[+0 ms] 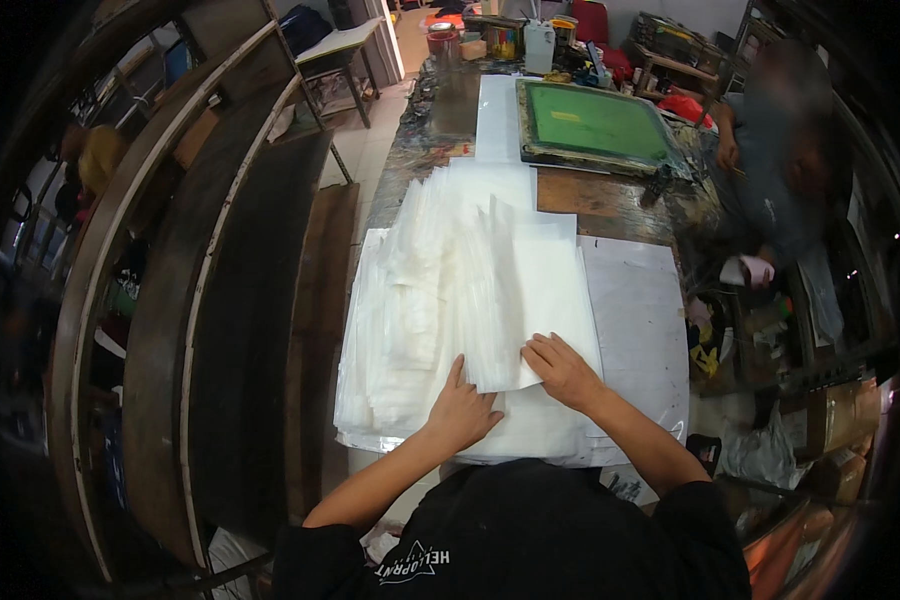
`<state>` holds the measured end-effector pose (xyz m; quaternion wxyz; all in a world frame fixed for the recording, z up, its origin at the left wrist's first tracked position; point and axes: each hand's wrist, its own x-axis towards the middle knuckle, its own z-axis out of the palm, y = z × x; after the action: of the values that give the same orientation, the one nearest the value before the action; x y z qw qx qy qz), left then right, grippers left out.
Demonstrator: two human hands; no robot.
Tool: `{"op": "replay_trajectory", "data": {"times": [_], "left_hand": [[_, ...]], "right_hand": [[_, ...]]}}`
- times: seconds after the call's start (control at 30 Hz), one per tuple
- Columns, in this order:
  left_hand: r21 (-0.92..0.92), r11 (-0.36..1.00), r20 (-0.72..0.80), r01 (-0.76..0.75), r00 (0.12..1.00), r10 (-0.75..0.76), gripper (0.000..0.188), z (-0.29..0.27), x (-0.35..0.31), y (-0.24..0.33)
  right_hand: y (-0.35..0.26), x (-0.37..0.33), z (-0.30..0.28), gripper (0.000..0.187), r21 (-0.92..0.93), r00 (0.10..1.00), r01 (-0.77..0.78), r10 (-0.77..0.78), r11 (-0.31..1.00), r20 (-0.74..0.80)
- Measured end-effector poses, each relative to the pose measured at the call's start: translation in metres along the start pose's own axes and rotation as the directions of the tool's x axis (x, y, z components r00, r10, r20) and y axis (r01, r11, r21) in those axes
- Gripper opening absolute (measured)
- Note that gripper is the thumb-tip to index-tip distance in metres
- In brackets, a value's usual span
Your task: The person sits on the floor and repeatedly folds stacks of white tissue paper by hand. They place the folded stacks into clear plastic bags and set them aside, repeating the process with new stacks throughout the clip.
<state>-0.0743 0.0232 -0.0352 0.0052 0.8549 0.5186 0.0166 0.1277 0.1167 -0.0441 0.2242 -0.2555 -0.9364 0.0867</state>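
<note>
A large fanned pile of thin white translucent sheets [420, 300] covers the near part of the worktable, its layers overlapping toward the left. My left hand [462, 412] lies at the pile's near edge, index finger stretched forward over the sheets and thumb spread to the right. On the right, my right hand [564, 372] has its fingers bent around the near edge of some upper sheets [545, 290], whose corner appears slightly raised. How many layers are in its grip is hidden.
A green-meshed screen frame [595, 125] lies farther up the stained table [450, 105]. Behind it stand paint cans [504, 42] and a whitish jug [539, 48]. Dark shelving [240, 260] runs along the left. Another person [780, 150] is at the right.
</note>
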Motion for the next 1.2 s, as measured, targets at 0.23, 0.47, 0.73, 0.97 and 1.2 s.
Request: {"op": "replay_trajectory", "data": {"times": [0.23, 0.47, 0.73, 0.97, 1.2], "left_hand": [[-0.370, 0.923, 0.207, -0.101, 0.960, 0.189, 0.046, -0.046, -0.008, -0.038], [-0.242, 0.970, -0.322, -0.007, 0.944, -0.074, 0.054, -0.103, 0.068, -0.043], [-0.025, 0.999, -0.132, 0.038, 0.990, -0.041, 0.061, -0.032, 0.076, -0.037], [-0.206, 0.977, -0.234, -0.062, 0.972, 0.012, 0.065, -0.035, 0.066, -0.030], [-0.569, 0.783, -0.288, 0.249, 0.832, -0.474, 0.079, -0.023, 0.144, -0.126]], "right_hand": [[0.006, -0.004, 0.012, 0.044, 0.063, 1.000, 0.025, -0.026, 0.998, 0.012], [0.008, -0.009, 0.005, 0.057, 0.128, 0.999, -0.008, 0.003, 0.992, 0.046], [0.016, 0.002, 0.009, 0.065, -0.137, 0.941, -0.334, 0.321, 0.933, -0.106], [0.039, -0.010, 0.021, 0.046, -0.026, 0.947, -0.300, 0.295, 0.954, -0.124], [0.038, 0.000, 0.018, 0.042, 0.017, 0.965, -0.218, 0.218, 0.976, -0.146]]}}
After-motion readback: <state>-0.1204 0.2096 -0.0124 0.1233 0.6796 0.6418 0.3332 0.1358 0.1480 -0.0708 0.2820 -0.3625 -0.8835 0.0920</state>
